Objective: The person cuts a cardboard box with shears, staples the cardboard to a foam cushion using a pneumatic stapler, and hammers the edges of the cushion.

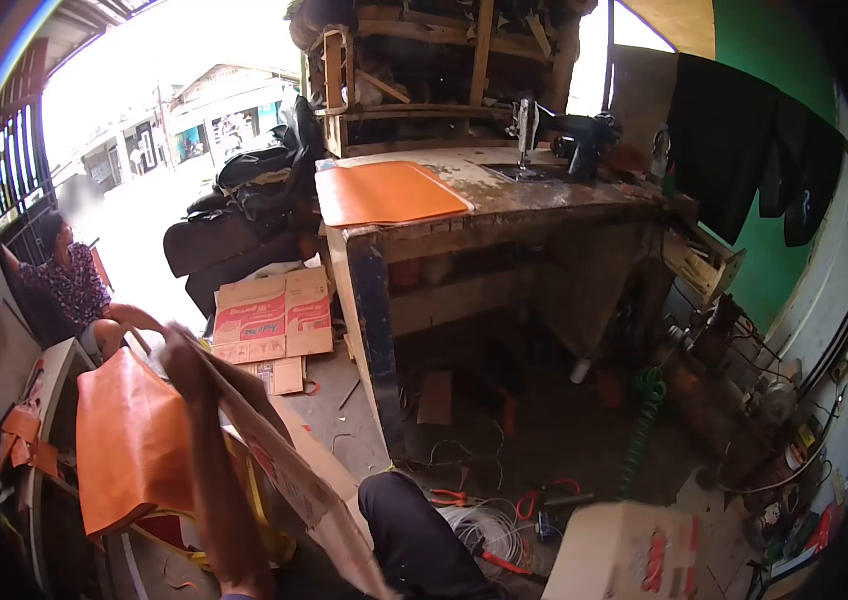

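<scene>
While the left hand (187, 362), blurred, grasps the upper end of a slanting cardboard sheet (294, 468), the right cannot be made out, so its state cannot be told. Just beside the sheet, orange leatherette (134, 430) drapes over a yellow-edged object. Flattened cartons (269, 315) lie beyond, near a workbench (484, 205) bearing a sewing machine (586, 140); a seated person (74, 272) is at far left.

The forearm below the blurred hand (182, 352) is bare, long and slim. At its lower end a sliver of bluish cloth (240, 597) shows, possibly a sleeve edge, though too little appears to be sure. Lower and to the hand's right, dark, near-black trousers (419, 535) cover a rounded knee.
</scene>
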{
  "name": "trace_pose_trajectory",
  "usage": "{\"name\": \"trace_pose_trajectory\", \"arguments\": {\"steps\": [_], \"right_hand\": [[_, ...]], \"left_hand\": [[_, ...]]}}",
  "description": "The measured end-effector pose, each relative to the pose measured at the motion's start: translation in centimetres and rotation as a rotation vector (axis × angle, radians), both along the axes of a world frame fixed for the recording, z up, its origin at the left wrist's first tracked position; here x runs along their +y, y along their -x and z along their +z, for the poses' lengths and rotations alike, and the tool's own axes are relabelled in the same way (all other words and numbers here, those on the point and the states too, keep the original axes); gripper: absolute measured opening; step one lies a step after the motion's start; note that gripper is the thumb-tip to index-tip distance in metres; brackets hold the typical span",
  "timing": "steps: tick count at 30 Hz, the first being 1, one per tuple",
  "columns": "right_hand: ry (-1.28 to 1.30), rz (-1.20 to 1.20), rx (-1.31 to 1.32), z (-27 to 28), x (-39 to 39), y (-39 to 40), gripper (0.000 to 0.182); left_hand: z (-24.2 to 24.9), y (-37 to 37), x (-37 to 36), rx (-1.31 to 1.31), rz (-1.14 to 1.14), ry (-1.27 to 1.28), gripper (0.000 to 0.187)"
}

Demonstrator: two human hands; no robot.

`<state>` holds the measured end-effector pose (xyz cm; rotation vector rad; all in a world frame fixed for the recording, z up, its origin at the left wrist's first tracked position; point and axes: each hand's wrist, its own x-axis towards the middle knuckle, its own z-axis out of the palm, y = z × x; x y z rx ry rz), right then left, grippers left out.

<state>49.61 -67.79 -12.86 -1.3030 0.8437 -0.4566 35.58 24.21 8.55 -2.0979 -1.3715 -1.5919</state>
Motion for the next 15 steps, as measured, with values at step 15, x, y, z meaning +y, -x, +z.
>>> {"name": "trace_pose_trajectory", "arguments": {"steps": [15], "right_hand": [[0.419, 0.13, 0.417, -4.6, 7.3, -4.4, 0.085]], "left_hand": [[9.0, 11.4, 7.4, -0.449, -0.414, -0.711, 0.022]]}}
